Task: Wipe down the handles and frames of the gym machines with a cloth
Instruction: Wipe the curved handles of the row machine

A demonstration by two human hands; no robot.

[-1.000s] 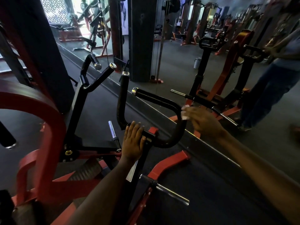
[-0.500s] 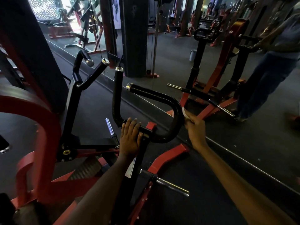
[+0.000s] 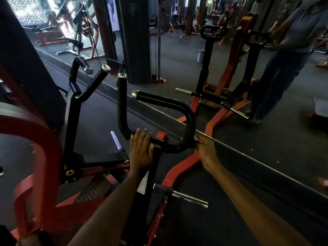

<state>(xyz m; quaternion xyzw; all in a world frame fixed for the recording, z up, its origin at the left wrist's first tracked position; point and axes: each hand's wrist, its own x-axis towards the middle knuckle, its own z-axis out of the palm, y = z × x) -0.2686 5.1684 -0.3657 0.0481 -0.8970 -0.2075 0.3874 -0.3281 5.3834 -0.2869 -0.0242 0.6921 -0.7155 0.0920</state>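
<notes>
Since a moment ago, the right hand (image 3: 206,151) has been slid down the outer bend of the curved black metal handle bar (image 3: 179,119), from the top of the curve to its low corner.

Only the head view is given. The right hand is curled round the low bend of the bar. The white cloth is hidden under it now, so it cannot be told if the fingers are pinching it. The left hand (image 3: 141,150) is laid flat on the short straight part of the same bar, with its fingers (image 3: 142,135) held close together and hooked over the top.

The bar is placed at the front of the red and black gym machine (image 3: 40,157), just before a wall mirror (image 3: 221,71). It is bent like a wide U. One end is pointed up, and the other end, with a silver cap (image 3: 135,94), is pointed left and away. Its long run is laid left to right.

It is judged to be hard, heavy and stiff, and a bit slick. It would best be held still at the middle part while the soft, light cloth is wrapped round the tube and pulled along it.
</notes>
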